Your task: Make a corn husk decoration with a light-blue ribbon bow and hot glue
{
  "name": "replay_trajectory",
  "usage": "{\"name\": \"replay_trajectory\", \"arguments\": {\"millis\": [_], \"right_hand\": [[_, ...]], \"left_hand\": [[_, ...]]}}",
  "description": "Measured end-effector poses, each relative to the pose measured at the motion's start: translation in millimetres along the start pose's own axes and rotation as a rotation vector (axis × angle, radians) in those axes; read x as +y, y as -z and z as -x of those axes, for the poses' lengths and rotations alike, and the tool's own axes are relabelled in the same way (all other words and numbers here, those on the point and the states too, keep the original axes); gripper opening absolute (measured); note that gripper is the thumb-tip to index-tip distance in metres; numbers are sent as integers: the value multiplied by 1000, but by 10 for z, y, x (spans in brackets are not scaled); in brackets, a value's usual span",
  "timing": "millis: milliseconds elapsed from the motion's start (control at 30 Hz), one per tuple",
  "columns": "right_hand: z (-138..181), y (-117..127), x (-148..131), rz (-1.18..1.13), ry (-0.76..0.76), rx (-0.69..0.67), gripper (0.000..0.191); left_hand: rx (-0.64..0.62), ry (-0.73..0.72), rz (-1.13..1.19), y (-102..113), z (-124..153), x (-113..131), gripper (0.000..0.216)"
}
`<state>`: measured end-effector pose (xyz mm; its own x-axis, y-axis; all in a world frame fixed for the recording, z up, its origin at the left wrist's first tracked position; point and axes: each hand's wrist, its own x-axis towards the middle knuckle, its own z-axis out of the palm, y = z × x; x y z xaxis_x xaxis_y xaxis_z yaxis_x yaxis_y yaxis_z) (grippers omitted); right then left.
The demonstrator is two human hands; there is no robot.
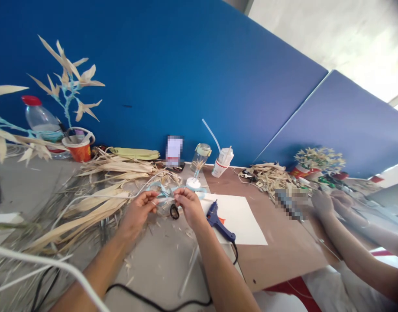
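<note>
My left hand [140, 211] is closed in a pinch on one end of a thin pale strip [164, 200]. A pinch of my right hand [189, 206] grips the strip's other end, so it spans the short gap between my fingers. Just behind the fingers runs a light blue ribbon [155, 185], partly hidden by them. A black loop [174, 211], perhaps a scissors handle, lies under the strip beside my right hand. To the right of my right forearm, a blue hot glue gun [215, 220] rests on a white sheet of paper [249, 216].
Dried corn husks [98, 203] spread across the left side. At the back stand a clear bottle [202, 151], a paper cup [220, 167] and a red cup [79, 149] with a husk plant [69, 86]. A white cable [56, 264] crosses front left. A co-worker's hands [328, 203] are at right.
</note>
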<state>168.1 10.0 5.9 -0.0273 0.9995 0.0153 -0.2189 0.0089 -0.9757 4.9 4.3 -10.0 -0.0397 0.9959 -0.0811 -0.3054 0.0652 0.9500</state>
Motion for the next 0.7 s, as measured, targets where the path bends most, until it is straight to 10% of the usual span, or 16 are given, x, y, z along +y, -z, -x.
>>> {"name": "replay_trajectory", "arguments": {"millis": [200, 467, 700], "right_hand": [[91, -218, 108, -31, -42, -89, 20], [28, -145, 162, 134, 41, 126, 16], [-26, 17, 57, 196, 119, 269, 22]], "left_hand": [[73, 22, 259, -27, 24, 18, 40], [-61, -5, -56, -89, 77, -44, 27], [220, -223, -342, 228, -121, 84, 23]]}}
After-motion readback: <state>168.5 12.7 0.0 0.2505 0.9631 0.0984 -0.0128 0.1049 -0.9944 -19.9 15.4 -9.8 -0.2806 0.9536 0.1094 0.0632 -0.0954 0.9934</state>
